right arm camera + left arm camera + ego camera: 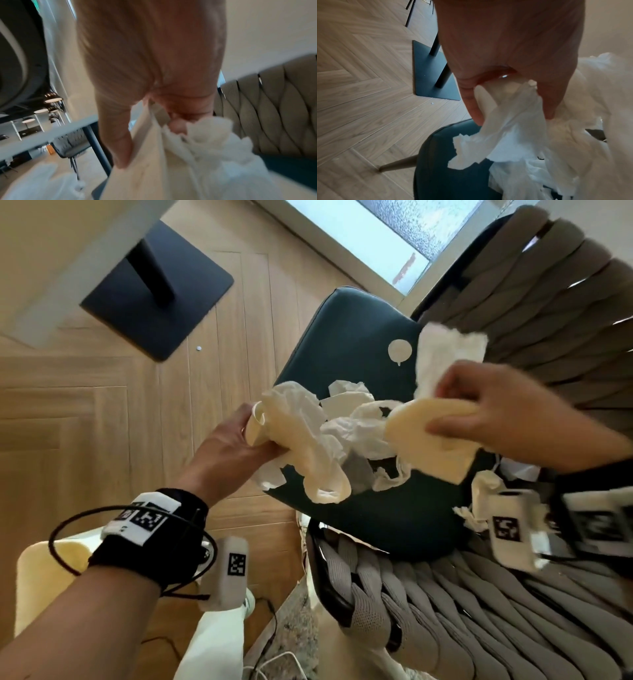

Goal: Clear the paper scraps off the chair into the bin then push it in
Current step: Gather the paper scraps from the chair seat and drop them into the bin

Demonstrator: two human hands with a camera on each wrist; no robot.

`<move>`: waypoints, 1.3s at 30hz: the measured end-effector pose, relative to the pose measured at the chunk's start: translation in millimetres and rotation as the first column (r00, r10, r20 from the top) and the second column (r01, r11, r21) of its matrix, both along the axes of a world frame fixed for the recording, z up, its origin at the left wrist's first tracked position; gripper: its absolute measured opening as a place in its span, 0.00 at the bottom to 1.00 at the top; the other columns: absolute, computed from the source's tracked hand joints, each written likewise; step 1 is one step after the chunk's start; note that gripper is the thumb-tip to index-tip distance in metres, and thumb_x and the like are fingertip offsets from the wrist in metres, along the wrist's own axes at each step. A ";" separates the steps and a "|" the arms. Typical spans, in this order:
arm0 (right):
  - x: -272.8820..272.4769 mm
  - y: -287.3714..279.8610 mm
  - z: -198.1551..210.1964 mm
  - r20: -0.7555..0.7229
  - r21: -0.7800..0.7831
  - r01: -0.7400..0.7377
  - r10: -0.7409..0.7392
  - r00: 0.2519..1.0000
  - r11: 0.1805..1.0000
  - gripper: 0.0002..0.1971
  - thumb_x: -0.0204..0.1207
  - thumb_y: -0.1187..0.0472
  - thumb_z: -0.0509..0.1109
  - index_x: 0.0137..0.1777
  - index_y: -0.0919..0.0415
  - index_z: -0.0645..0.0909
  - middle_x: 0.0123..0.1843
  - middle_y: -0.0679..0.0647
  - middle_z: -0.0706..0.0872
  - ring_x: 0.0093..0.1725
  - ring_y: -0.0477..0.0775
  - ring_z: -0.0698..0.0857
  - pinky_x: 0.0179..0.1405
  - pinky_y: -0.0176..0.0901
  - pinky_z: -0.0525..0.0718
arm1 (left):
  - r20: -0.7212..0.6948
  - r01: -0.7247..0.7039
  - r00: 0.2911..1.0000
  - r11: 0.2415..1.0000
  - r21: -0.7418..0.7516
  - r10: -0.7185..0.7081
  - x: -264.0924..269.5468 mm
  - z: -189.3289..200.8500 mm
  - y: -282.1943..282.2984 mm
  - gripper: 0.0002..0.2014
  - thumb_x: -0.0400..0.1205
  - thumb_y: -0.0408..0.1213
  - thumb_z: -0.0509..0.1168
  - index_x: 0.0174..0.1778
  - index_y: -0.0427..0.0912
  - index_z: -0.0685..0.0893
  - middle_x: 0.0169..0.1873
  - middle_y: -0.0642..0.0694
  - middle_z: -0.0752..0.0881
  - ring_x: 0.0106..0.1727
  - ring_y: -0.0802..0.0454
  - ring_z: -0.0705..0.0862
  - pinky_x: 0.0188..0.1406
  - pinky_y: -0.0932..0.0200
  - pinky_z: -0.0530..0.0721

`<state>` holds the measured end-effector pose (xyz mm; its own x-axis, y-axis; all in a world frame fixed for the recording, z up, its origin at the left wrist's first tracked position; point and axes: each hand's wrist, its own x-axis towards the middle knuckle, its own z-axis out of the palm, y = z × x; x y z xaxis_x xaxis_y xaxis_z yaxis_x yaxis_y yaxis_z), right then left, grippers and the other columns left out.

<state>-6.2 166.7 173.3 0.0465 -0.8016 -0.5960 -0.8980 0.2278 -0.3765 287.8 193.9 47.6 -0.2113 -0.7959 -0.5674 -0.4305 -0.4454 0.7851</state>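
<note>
A chair with a teal seat (349, 344) and a woven grey back (534, 302) fills the right of the head view. Crumpled white paper scraps (356, 419) lie piled on the seat, and a small round scrap (399, 350) sits farther back. My left hand (253, 433) grips a bunch of scraps (294, 419) at the seat's left edge; the left wrist view shows thumb and fingers curled round this paper (513, 135). My right hand (442, 412) grips another wad (431, 436) above the seat's right side, and in the right wrist view this wad (205, 155) looks blurred.
A black table base plate with its post (157, 289) stands on the herringbone wood floor at upper left. A pale yellow and white container (41, 577) sits at lower left, partly behind my left forearm. Cables (274, 655) lie on the floor below the chair.
</note>
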 end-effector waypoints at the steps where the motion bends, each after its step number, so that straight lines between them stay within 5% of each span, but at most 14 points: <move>1: 4.6 0.0 -19.9 0.012 0.054 0.008 -0.009 1.000 0.999 0.19 0.67 0.53 0.79 0.54 0.44 0.75 0.47 0.46 0.86 0.41 0.40 0.85 0.35 0.35 0.79 | 0.009 0.000 1.000 1.000 0.016 0.000 1.0 -2.6 2.4 0.25 0.76 0.49 0.73 0.68 0.62 0.73 0.48 0.61 0.85 0.47 0.66 0.85 0.33 0.74 0.78; 4: 22.9 4.2 -78.1 -0.014 0.268 -0.062 0.068 0.998 0.961 0.43 0.69 0.53 0.79 0.78 0.37 0.57 0.60 0.51 0.84 0.56 0.50 0.85 0.52 0.47 0.86 | 0.042 -0.004 0.999 0.999 0.037 0.002 6.8 -10.7 9.9 0.25 0.74 0.51 0.74 0.66 0.62 0.74 0.47 0.61 0.85 0.46 0.65 0.85 0.35 0.70 0.78; 6: 39.9 6.1 -108.9 -0.034 0.335 -0.144 0.165 0.986 0.931 0.52 0.70 0.55 0.79 0.83 0.36 0.45 0.72 0.54 0.78 0.66 0.54 0.81 0.62 0.52 0.82 | 0.044 -0.026 0.999 0.999 0.047 0.024 12.2 -15.9 14.3 0.26 0.73 0.51 0.75 0.66 0.62 0.75 0.48 0.59 0.86 0.47 0.63 0.86 0.37 0.67 0.80; 9: 62.8 -1.3 -149.8 -0.066 0.356 -0.180 0.216 0.974 0.917 0.56 0.68 0.57 0.80 0.84 0.40 0.42 0.83 0.55 0.65 0.77 0.59 0.72 0.69 0.57 0.77 | 0.070 -0.042 0.997 0.998 0.056 0.038 22.4 -22.9 20.8 0.26 0.71 0.53 0.76 0.65 0.62 0.78 0.49 0.59 0.87 0.50 0.61 0.86 0.42 0.62 0.83; 12: 77.7 -14.1 -172.1 -0.199 0.316 -0.159 0.229 0.953 0.935 0.47 0.68 0.54 0.80 0.82 0.47 0.55 0.75 0.58 0.75 0.71 0.61 0.77 0.61 0.57 0.80 | 0.078 -0.059 0.995 0.996 0.061 0.054 30.3 -27.7 26.4 0.27 0.72 0.50 0.76 0.66 0.58 0.78 0.51 0.56 0.87 0.51 0.59 0.86 0.41 0.64 0.82; 16: 83.8 -14.6 -183.0 -0.256 0.216 -0.182 0.236 0.937 0.959 0.24 0.70 0.51 0.76 0.65 0.54 0.77 0.59 0.55 0.83 0.54 0.57 0.82 0.49 0.49 0.79 | 0.088 -0.085 0.993 0.994 0.071 0.078 33.6 -32.1 32.8 0.26 0.71 0.51 0.76 0.65 0.58 0.79 0.51 0.56 0.87 0.52 0.56 0.86 0.43 0.59 0.83; 19: 74.6 -1.4 -186.6 -0.274 0.254 -0.158 0.228 0.934 0.954 0.21 0.71 0.46 0.74 0.60 0.53 0.78 0.54 0.54 0.84 0.51 0.58 0.83 0.48 0.50 0.82 | 0.095 -0.079 0.993 0.994 0.077 0.071 33.0 -33.2 35.5 0.27 0.70 0.57 0.75 0.65 0.61 0.78 0.52 0.56 0.88 0.53 0.53 0.87 0.51 0.48 0.86; 23: 57.2 6.0 -158.8 -0.148 0.240 -0.067 0.105 0.983 0.968 0.16 0.75 0.51 0.73 0.60 0.57 0.81 0.51 0.52 0.84 0.51 0.51 0.83 0.50 0.44 0.83 | 0.056 -0.079 0.996 0.995 0.055 0.076 28.9 -29.5 34.3 0.27 0.73 0.52 0.75 0.68 0.58 0.77 0.52 0.57 0.87 0.52 0.59 0.85 0.42 0.61 0.82; 30: 46.1 15.5 -65.2 0.007 0.069 -0.001 0.001 1.000 0.998 0.07 0.76 0.50 0.72 0.47 0.51 0.81 0.45 0.46 0.83 0.47 0.44 0.83 0.43 0.39 0.78 | 0.025 -0.085 0.996 0.996 0.006 0.085 31.7 -11.2 34.4 0.29 0.72 0.54 0.74 0.69 0.59 0.75 0.47 0.63 0.84 0.48 0.66 0.83 0.41 0.63 0.80; 35: 121.8 33.2 -30.1 0.203 0.087 -0.110 0.090 0.975 0.990 0.06 0.75 0.49 0.72 0.49 0.45 0.80 0.44 0.38 0.81 0.44 0.36 0.82 0.38 0.30 0.77 | 0.035 -0.246 0.969 0.969 0.004 0.246 75.8 -3.5 54.3 0.21 0.71 0.54 0.75 0.56 0.69 0.76 0.42 0.61 0.87 0.45 0.63 0.85 0.40 0.60 0.80; 39: 228.4 47.5 -55.0 0.340 0.053 -0.321 0.285 0.896 0.946 0.06 0.76 0.51 0.73 0.51 0.47 0.81 0.45 0.41 0.82 0.41 0.39 0.86 0.34 0.28 0.85 | 0.025 -0.527 0.850 0.848 0.051 0.527 155.4 -9.5 98.4 0.24 0.59 0.58 0.76 0.51 0.68 0.83 0.47 0.53 0.91 0.52 0.51 0.89 0.56 0.42 0.86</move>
